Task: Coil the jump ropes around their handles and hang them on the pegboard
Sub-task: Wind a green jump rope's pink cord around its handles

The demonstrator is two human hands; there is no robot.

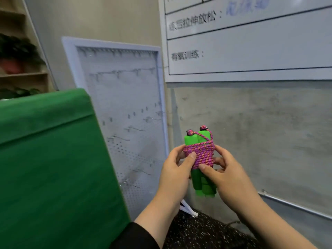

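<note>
between both hands, coiled jump rope (199, 155)

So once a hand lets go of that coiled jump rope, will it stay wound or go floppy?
Probably loosens: the pink cord shows no visible tuck, and both thumbs press on it. The two green handles look rigid and blocky, unlikely to roll. It's likely light, held mostly by fingertips.

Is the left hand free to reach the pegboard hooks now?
Probably not yet: the left hand and right hand both hold the jump rope. Nothing blocks the pegboard.
</note>
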